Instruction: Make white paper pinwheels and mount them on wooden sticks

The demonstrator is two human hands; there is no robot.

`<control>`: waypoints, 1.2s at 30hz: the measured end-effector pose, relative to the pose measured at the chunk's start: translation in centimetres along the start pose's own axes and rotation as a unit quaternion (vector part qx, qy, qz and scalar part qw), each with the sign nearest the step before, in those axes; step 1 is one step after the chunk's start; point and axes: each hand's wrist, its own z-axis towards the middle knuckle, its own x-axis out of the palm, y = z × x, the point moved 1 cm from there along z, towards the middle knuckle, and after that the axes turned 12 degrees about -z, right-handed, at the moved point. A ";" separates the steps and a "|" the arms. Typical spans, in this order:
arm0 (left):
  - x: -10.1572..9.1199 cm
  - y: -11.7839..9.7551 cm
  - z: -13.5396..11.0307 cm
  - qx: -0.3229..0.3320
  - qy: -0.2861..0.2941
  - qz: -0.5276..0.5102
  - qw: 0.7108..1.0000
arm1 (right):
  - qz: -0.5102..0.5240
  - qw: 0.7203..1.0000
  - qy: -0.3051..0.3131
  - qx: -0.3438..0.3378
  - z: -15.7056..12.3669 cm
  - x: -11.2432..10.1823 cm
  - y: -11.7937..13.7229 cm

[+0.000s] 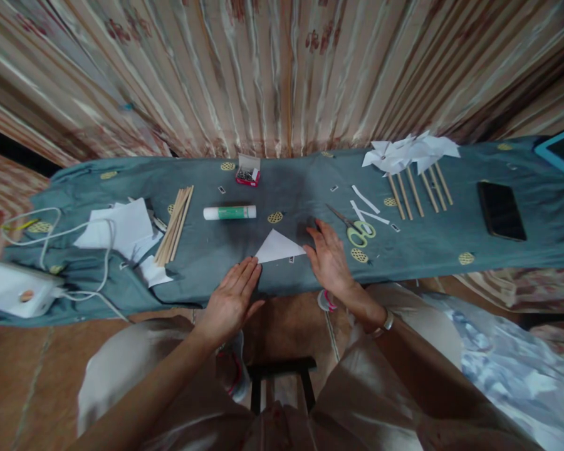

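A white sheet of paper folded into a triangle (278, 246) lies on the cloth-covered table, its peak pointing away from me. My left hand (231, 294) rests with stretched fingers at the triangle's left corner, fingertips touching it. At the right corner is my right hand (329, 254), fingers apart, thumb by the paper's tip. Just right of that hand lie scissors (357, 230) with pale green handles, beside several cut paper strips (364, 203). Beyond the triangle, to the left, a glue stick (229, 213) with a green label lies on its side.
Wooden sticks (175, 227) and white paper pieces (122, 227) lie left, near a white power strip (21, 288) with a cable. An open red box (248, 172) holds small metal pieces. Paper pinwheels (411, 153) on sticks and a black phone (501, 211) are right.
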 end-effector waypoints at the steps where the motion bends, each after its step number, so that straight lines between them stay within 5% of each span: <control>1: -0.1 0.0 -0.3 0.001 -0.003 0.004 1.000 | 0.005 1.000 -0.002 0.001 0.0 0.0 -0.1; 16: -0.6 -0.1 -0.1 -0.021 -0.085 -0.034 0.996 | 0.142 0.989 0.023 -0.035 1.8 0.0 3.0; 24: -0.4 -0.5 3.5 -0.013 -0.167 -0.070 0.983 | 0.182 0.983 0.015 -0.022 2.4 -1.0 4.4; 36: 0.9 -0.7 6.6 0.008 -0.157 -0.101 0.982 | 0.146 0.983 0.064 -0.095 1.8 -1.3 4.8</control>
